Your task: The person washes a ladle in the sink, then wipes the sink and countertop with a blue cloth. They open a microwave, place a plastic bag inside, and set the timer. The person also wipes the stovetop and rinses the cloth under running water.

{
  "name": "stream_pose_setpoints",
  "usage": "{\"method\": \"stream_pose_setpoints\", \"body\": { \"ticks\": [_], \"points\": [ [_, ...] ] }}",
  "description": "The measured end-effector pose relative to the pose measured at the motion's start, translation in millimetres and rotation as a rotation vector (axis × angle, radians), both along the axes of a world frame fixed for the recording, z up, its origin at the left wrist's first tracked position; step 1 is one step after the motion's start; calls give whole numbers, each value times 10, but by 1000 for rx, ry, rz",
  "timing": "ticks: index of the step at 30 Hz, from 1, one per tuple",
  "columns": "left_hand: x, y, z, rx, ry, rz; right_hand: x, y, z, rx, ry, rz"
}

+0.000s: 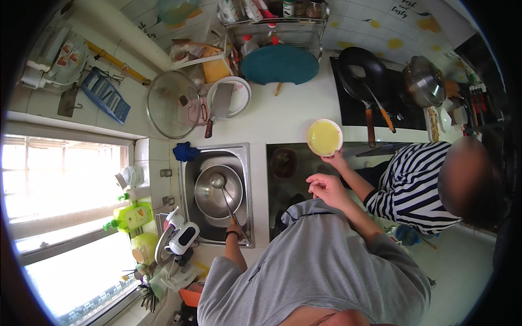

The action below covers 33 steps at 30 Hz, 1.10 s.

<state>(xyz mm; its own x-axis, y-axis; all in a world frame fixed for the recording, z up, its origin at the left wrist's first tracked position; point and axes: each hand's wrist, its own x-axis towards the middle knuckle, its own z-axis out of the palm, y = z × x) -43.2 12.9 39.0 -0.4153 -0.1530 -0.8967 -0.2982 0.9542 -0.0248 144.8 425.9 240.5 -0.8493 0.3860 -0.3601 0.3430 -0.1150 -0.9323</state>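
My left hand (234,231), with a dark band at its wrist, is closed on the handle of a ladle (228,201). The ladle's round head rests inside a wide steel basin (203,205), which sits in the sink (184,179). In front of my body, my right hand (328,189) is raised with loosely bent fingers and holds nothing. Just beyond it, another person's hand (335,160) supports a pale bowl (324,137) of yellow liquid. My right hand and the bowl are apart.
A cleaver (221,103) lies across a white bowl (244,98), beside a glass lid (157,120). A wok (356,65) and a lidded steel pot (427,81) stand on the black cooktop at right. The other person (410,187), in stripes, stands close on my right.
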Motion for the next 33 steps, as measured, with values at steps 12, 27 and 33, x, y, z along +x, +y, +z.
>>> {"method": "stream_pose_setpoints", "body": {
  "ticks": [12, 27, 33],
  "points": [
    [110, -166, -22, -84, 105, -69, 28, -124, -47, -78, -37, 40],
    [180, -98, 556, 18, 323, 83, -262, -105, -134, -88, -149, 165],
    [265, -405, 1079, 59, 592, 335, -503, -272, -114, -94, -163, 289]
  ]
}}
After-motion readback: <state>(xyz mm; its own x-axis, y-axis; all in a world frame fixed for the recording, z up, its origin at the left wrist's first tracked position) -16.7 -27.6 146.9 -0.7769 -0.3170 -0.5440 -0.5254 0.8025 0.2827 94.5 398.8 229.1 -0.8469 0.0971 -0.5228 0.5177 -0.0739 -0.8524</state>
